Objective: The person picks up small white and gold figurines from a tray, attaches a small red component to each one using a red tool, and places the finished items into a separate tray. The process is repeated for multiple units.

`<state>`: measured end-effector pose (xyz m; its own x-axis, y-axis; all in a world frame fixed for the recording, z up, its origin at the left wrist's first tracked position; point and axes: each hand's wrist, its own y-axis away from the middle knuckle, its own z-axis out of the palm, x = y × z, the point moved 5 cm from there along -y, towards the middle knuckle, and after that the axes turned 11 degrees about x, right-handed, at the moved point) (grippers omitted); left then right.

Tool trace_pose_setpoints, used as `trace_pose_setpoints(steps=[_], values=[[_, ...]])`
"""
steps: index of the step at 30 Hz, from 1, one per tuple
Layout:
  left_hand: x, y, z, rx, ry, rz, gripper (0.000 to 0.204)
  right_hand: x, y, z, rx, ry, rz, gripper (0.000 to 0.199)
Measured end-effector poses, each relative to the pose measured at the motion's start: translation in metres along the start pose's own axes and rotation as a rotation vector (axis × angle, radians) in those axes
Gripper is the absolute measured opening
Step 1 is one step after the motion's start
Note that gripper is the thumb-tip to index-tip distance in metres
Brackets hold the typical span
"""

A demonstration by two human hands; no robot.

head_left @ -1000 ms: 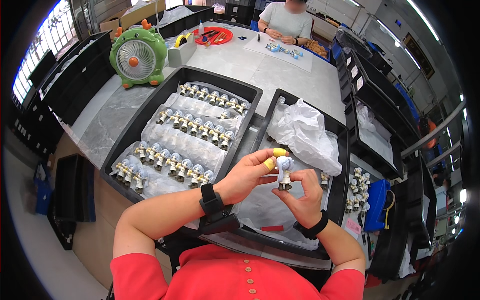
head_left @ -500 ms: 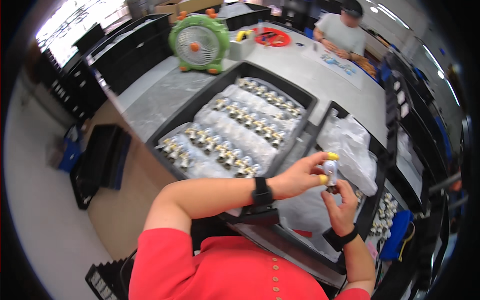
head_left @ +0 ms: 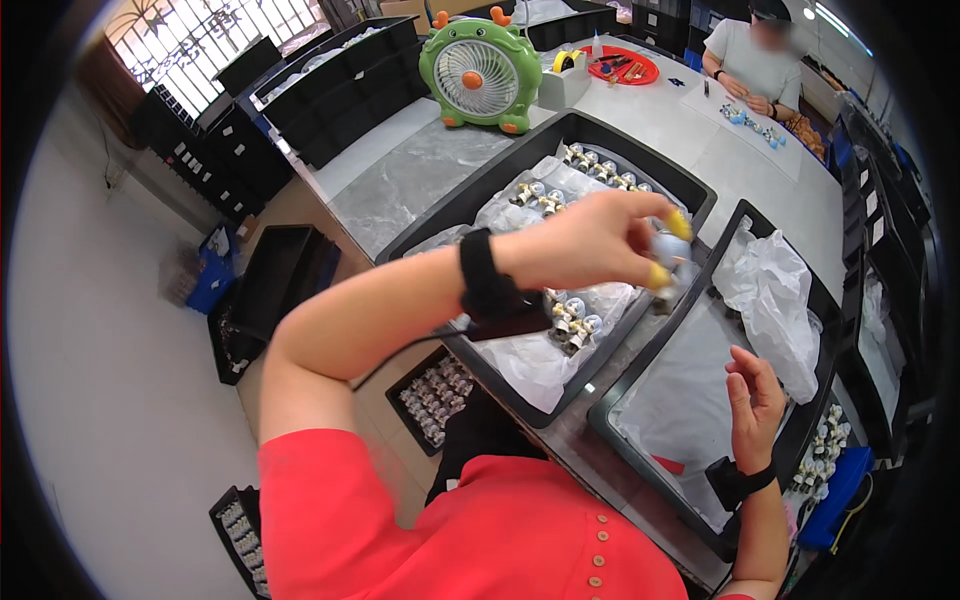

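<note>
Between the yellow-capped thumb and finger of my left hand is a small figurine with a rounded, glossy pale-blue top. It is smeared by motion and held above the gap between two black trays. Rows of similar figurines lie on white wrapping in the left tray; my left forearm hides part of them. My right hand hovers over the right tray, its fingers loosely bent and apart, with nothing in it. White sheeting lines that tray, and a crumpled plastic bag lies at its far end.
A green fan stands beyond the left tray, near a red round tray of tools. Across the table a person handles small blue pieces. More figurines and a blue object lie at the right.
My hands have parted: the left has carried the figurine up and away toward the left tray, while the right has let go of it and its fingers have loosened. The view has shifted.
</note>
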<state>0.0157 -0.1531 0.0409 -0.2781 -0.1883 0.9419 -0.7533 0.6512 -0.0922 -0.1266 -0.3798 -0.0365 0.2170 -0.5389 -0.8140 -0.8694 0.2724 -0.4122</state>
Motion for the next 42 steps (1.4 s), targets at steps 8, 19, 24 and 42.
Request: trace_pose_setpoints(steps=[8,19,24,42], values=[[-0.096,0.056,-0.063,-0.343,-0.95,-0.142,0.042,-0.009,-0.005,0.005,-0.004,-0.007,-0.057,0.021],[-0.14,0.062,-0.069,-0.571,-1.081,-0.18,0.042,-0.008,-0.008,0.0,0.016,0.043,-0.07,0.019],[-0.136,0.063,-0.062,-0.575,-1.156,-0.173,0.042,-0.007,-0.008,0.0,-0.009,0.057,-0.055,0.018],[-0.09,0.065,-0.086,-0.32,-0.966,-0.235,0.04,0.01,-0.009,0.007,-0.072,0.061,0.021,0.016]])
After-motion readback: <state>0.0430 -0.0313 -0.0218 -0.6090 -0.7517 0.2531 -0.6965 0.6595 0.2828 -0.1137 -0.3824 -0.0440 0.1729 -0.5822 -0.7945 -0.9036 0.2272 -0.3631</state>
